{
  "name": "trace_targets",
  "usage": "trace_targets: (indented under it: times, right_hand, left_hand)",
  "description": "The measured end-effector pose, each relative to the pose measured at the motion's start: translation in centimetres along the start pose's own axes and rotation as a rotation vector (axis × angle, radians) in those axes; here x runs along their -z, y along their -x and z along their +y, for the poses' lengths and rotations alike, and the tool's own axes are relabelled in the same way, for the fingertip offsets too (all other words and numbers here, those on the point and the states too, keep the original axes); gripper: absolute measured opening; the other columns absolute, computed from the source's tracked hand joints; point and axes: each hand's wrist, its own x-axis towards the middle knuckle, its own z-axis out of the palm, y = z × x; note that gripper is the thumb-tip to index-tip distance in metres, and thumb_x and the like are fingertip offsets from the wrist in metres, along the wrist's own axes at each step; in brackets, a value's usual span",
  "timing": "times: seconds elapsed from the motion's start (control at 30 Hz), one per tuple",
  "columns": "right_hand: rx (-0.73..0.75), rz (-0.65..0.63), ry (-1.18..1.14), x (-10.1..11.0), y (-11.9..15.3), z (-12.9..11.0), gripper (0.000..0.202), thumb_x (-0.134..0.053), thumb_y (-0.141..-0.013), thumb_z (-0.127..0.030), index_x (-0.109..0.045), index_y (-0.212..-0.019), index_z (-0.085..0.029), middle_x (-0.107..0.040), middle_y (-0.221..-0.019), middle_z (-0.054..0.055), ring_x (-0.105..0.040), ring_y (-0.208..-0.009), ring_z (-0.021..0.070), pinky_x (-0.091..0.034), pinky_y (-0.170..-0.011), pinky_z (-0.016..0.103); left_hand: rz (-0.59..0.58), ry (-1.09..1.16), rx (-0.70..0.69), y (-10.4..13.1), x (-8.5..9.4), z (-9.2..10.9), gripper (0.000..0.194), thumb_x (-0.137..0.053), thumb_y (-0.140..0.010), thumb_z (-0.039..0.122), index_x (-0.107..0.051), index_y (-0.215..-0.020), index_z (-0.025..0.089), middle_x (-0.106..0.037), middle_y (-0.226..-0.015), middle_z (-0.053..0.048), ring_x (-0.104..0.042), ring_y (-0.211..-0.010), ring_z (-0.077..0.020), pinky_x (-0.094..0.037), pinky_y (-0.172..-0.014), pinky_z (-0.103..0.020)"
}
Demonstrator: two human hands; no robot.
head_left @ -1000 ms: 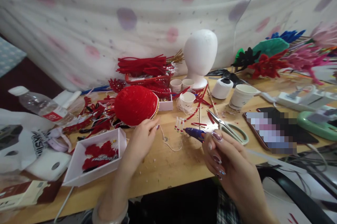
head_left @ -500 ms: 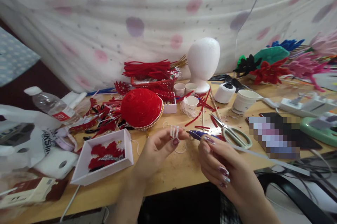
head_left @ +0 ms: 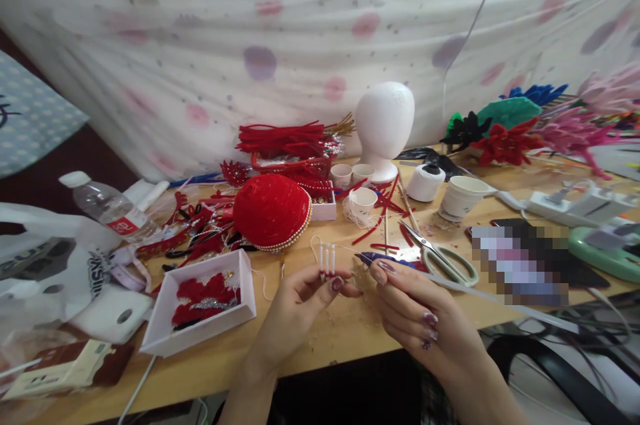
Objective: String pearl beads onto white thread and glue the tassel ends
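My left hand [head_left: 305,302] pinches a small cluster of white bead tassels with red tips [head_left: 327,262], held upright above the wooden table [head_left: 325,335]. My right hand [head_left: 425,318] grips a purple glue gun [head_left: 377,258], whose nozzle points left at the tassels. A clear glue stick [head_left: 510,302] trails out behind the gun to the right. A red domed headpiece with a pearl rim [head_left: 271,212] lies just beyond my left hand.
A white box of red ornaments [head_left: 200,302] sits at the left, with a water bottle [head_left: 107,206] and plastic bag [head_left: 45,265] farther left. Scissors [head_left: 440,255], paper cups [head_left: 463,197], a thread spool [head_left: 425,183], a foam head [head_left: 384,125], a phone [head_left: 525,258] and a power strip [head_left: 575,202] lie behind.
My left hand left the red headpiece, picked up the bead tassels from the table and brought them toward the glue gun's tip. The camera tilted slightly.
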Motion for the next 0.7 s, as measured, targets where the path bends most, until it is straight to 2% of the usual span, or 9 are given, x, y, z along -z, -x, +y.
trace_targets:
  times: [0.13, 0.27, 0.4, 0.47, 0.6, 0.7]
  right_hand:
    - [-0.036, -0.043, -0.007, -0.1, 0.2, -0.1, 0.011, -0.07, -0.092, -0.021, -0.075, -0.085, -0.014, -0.022, -0.042, -0.014, -0.006, -0.033, 0.001, -0.017, -0.031, 0.011]
    - [-0.045, -0.077, 0.003, -0.8, 0.4, -0.1, 0.01, -0.071, -0.091, -0.022, -0.075, -0.085, -0.015, -0.022, -0.042, -0.014, -0.005, -0.033, 0.0008, -0.017, -0.03, 0.01]
    - [-0.053, -0.088, 0.061, -1.6, 0.6, -0.1, 0.012, -0.071, -0.091, -0.025, -0.074, -0.084, -0.015, -0.023, -0.041, -0.014, -0.007, -0.032, 0.001, -0.018, -0.03, 0.009]
    - [-0.052, -0.085, 0.104, -1.9, 0.8, -0.1, 0.014, -0.071, -0.091, -0.027, -0.074, -0.084, -0.015, -0.024, -0.041, -0.014, -0.008, -0.033, 0.0011, -0.019, -0.03, 0.009]
    - [-0.054, -0.091, 0.168, -2.4, 1.2, -0.1, 0.016, -0.072, -0.09, -0.03, -0.073, -0.083, -0.016, -0.026, -0.041, -0.014, -0.008, -0.032, 0.0011, -0.019, -0.03, 0.009]
    - [-0.067, -0.082, 0.245, -2.7, 1.3, 0.0, 0.019, -0.074, -0.089, -0.033, -0.072, -0.081, -0.015, -0.026, -0.04, -0.014, -0.008, -0.032, 0.0014, -0.018, -0.03, 0.01]
  left_hand:
    - [0.055, 0.014, 0.014, 0.2, 0.7, 0.1, 0.041, -0.087, -0.074, 0.039, -0.075, -0.109, 0.022, -0.079, -0.113, -0.009, -0.07, -0.111, -0.0248, -0.053, -0.098, -0.037]
    - [0.136, -0.029, -0.092, 0.8, 1.0, 1.0, 0.048, -0.088, -0.072, 0.035, -0.073, -0.116, 0.024, -0.072, -0.13, -0.008, -0.062, -0.125, -0.0243, -0.044, -0.11, -0.037]
    - [0.158, -0.083, -0.161, 1.8, 0.7, 2.7, 0.04, -0.085, -0.074, 0.043, -0.076, -0.106, 0.021, -0.077, -0.117, -0.01, -0.067, -0.115, -0.0253, -0.049, -0.103, -0.035]
    - [0.262, -0.113, -0.195, 2.4, 0.6, 3.3, 0.039, -0.081, -0.076, 0.05, -0.077, -0.101, 0.02, -0.079, -0.108, -0.01, -0.07, -0.107, -0.0246, -0.052, -0.097, -0.034]
    - [0.554, -0.193, -0.294, 3.8, 0.3, 3.5, 0.04, -0.073, -0.081, 0.059, -0.075, -0.089, 0.02, -0.075, -0.086, -0.005, -0.066, -0.085, -0.0182, -0.051, -0.08, -0.027]
    - [0.64, -0.172, -0.298, 4.7, -0.4, 3.6, 0.04, -0.075, -0.079, 0.058, -0.075, -0.091, 0.02, -0.068, -0.079, -0.001, -0.059, -0.073, -0.0144, -0.048, -0.068, -0.023]
